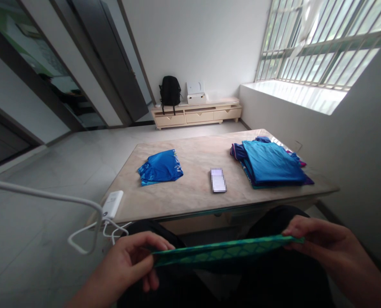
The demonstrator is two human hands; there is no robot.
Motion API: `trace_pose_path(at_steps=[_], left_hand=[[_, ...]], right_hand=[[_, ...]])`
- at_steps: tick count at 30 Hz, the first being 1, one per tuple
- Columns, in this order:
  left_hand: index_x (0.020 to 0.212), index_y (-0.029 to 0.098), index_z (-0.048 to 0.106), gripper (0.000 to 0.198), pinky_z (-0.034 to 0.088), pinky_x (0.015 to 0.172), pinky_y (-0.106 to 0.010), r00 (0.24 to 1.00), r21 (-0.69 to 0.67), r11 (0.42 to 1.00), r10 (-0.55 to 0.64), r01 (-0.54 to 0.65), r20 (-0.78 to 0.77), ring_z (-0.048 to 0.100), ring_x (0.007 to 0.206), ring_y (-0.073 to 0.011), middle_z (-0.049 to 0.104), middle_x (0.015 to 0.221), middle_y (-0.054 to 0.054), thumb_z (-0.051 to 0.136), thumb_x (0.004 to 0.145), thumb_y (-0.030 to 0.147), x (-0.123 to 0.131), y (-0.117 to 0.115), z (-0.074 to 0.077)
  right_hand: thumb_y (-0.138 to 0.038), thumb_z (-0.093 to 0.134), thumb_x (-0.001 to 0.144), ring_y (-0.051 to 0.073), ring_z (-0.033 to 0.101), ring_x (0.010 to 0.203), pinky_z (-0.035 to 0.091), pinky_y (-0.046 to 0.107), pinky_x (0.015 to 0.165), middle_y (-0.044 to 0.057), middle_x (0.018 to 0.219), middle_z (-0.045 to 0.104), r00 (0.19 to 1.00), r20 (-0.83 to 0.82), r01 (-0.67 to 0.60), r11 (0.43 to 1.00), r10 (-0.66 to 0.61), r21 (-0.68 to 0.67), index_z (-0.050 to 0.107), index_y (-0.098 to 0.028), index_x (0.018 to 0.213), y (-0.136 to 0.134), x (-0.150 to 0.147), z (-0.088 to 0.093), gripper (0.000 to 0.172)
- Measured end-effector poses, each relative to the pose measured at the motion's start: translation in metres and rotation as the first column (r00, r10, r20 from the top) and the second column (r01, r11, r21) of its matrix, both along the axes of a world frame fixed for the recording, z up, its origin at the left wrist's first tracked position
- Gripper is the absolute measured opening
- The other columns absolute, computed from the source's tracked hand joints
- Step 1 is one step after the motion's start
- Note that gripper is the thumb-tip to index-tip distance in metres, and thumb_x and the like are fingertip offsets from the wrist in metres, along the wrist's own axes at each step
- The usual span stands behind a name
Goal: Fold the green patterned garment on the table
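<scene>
A green piece of fabric with a scale-like pattern [222, 251] is stretched between my hands above my lap, seen nearly edge-on. My left hand [135, 256] pinches its left end between thumb and fingers. At the opposite end, my right hand [319, 241] grips the corner the same way. Whether the fabric is a garment I cannot tell. On the table ahead lies a folded blue garment [163, 166] with a floral edge. Over to the right is a stack of folded clothes [270, 162], a shiny blue one on top.
A phone [218, 180] lies on the marble-like table [193, 160]. At the table's left edge is a white power strip [113, 204] with cables. A white curved bar [49, 194] crosses the left side. Further back, a low cabinet [198, 116] bears a black backpack [170, 90].
</scene>
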State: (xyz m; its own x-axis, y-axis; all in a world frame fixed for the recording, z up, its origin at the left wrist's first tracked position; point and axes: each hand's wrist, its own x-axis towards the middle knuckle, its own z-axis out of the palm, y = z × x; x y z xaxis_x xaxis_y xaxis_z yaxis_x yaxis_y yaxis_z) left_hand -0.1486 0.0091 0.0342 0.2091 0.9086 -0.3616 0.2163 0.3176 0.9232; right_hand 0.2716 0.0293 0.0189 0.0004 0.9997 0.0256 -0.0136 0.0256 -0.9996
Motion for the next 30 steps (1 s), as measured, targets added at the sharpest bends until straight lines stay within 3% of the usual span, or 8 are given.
trace_pose_path(at_steps=[2,6,10,14,18,25,30], left_hand=[[0.09,0.018,0.074,0.022,0.055,0.047,-0.023,1.0,0.036,0.999,-0.002,0.003,-0.026,0.072,0.053,-0.0166,0.079,0.107,-0.01,0.078,0.079,0.036,0.002,0.001,0.002],[0.077,0.018,0.073,0.003,0.054,0.053,-0.022,0.984,0.189,0.982,0.017,0.016,-0.176,0.07,0.061,-0.0156,0.078,0.1,-0.006,0.07,0.076,0.019,0.008,0.002,0.01],[0.077,0.02,0.07,0.006,0.052,0.06,-0.02,0.946,0.291,0.954,0.023,0.077,-0.325,0.068,0.068,-0.0158,0.076,0.086,-0.003,0.067,0.077,0.014,0.012,0.0,0.017],[0.067,0.019,0.064,0.019,0.054,0.073,-0.021,0.933,0.367,0.904,-0.084,0.219,-0.351,0.072,0.083,-0.0185,0.077,0.1,-0.004,0.064,0.085,0.015,0.008,-0.003,0.017],[0.085,0.024,0.078,0.02,0.058,0.077,-0.023,0.914,0.433,0.849,-0.129,0.303,-0.385,0.075,0.086,-0.0199,0.078,0.105,-0.005,0.062,0.089,0.013,0.001,-0.004,0.01],[0.109,0.03,0.079,0.035,0.061,0.084,-0.02,0.816,0.569,0.668,-0.1,0.479,-0.57,0.078,0.097,-0.0188,0.079,0.114,-0.002,0.06,0.09,0.009,-0.001,-0.007,0.001],[0.123,0.028,0.073,0.043,0.057,0.101,-0.022,0.697,0.591,0.537,0.009,0.601,-0.717,0.075,0.112,-0.0185,0.075,0.129,-0.003,0.058,0.088,0.006,-0.006,-0.013,-0.025]], right_hand=[[-0.029,0.096,0.059,0.025,0.071,0.07,0.063,0.031,0.061,0.008,0.076,0.073,1.0,-0.002,-0.016,1.0,0.016,0.005,0.081,-0.024,0.069,-0.002,0.0,0.001,0.018],[-0.034,0.096,0.061,0.02,0.067,0.064,0.061,0.029,0.059,0.006,0.076,0.072,0.995,-0.065,0.071,0.997,-0.072,-0.02,0.079,-0.024,0.068,-0.011,-0.012,0.01,0.02],[-0.036,0.097,0.06,0.019,0.066,0.061,0.059,0.029,0.057,0.006,0.074,0.071,0.993,-0.076,0.089,0.996,-0.09,-0.016,0.078,-0.024,0.066,-0.015,-0.018,0.015,0.023],[-0.039,0.097,0.059,0.018,0.066,0.059,0.058,0.029,0.058,0.005,0.075,0.071,0.991,-0.081,0.102,0.994,-0.104,-0.034,0.079,-0.024,0.068,-0.012,-0.013,0.012,0.026],[-0.036,0.096,0.062,0.017,0.065,0.06,0.056,0.028,0.056,0.004,0.075,0.071,0.991,-0.082,0.105,0.994,-0.105,-0.015,0.08,-0.024,0.072,-0.011,-0.009,0.009,0.023],[-0.037,0.097,0.059,0.016,0.064,0.059,0.056,0.026,0.056,0.004,0.075,0.07,0.987,-0.091,0.129,0.991,-0.131,-0.032,0.079,-0.022,0.071,-0.012,-0.009,0.011,0.027],[-0.037,0.097,0.061,0.013,0.064,0.06,0.054,0.021,0.056,0.002,0.075,0.07,0.986,-0.106,0.131,0.991,-0.132,-0.016,0.079,-0.024,0.072,-0.012,-0.011,0.011,0.025]])
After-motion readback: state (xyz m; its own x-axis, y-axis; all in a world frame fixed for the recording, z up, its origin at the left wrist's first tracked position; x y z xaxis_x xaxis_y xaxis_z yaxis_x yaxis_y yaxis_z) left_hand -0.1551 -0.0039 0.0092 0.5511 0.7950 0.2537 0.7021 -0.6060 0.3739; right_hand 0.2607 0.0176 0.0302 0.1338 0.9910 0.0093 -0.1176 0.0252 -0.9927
